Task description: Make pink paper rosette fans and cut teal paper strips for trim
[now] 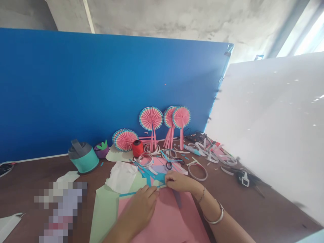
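Note:
A large pink sheet (167,216) lies in front of me on top of a pale green sheet (103,209). Along its far edge runs a thin blue strip (128,194). My left hand (141,206) rests on the pink sheet, palm down, fingers stretched out to the strip at the edge. Just to the right, my right hand (176,181) is closed, its fingers pinched at the far edge by the blue strip; what it grips is too small to make out. A grey-blue blade-like shape (178,199) shows below my right hand.
Round pink pleated paper fans (151,118) lean on the blue wall (101,84). Behind my hands are scissors (169,165), tape rings (197,171), a red object (137,148) and paper strips. A teal container (83,158) stands left; a black-handled tool (244,179) lies right.

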Tool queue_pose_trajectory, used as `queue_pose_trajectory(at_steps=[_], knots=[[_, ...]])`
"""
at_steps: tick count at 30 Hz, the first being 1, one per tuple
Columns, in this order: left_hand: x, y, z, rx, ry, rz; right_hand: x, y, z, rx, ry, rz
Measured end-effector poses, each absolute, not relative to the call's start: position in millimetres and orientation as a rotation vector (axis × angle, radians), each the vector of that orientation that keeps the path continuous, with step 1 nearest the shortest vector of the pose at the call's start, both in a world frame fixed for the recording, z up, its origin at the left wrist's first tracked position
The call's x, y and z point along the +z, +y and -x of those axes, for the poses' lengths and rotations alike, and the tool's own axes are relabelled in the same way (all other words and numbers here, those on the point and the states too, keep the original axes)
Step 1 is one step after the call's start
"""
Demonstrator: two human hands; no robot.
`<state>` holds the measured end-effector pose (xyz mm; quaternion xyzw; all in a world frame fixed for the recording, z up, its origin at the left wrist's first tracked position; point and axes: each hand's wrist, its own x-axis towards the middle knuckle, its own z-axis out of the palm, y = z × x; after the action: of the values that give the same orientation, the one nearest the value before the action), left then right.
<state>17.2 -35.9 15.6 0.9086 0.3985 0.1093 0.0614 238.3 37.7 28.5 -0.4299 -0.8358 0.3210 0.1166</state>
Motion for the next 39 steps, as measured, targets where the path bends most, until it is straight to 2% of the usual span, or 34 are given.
queue_pose_trajectory(at_steps=[39], knots=[[26.1, -37.0, -19.1, 0.337, 1.198, -2.637, 26.1, 45.5, -237.2, 0.973, -2.499, 1.332]])
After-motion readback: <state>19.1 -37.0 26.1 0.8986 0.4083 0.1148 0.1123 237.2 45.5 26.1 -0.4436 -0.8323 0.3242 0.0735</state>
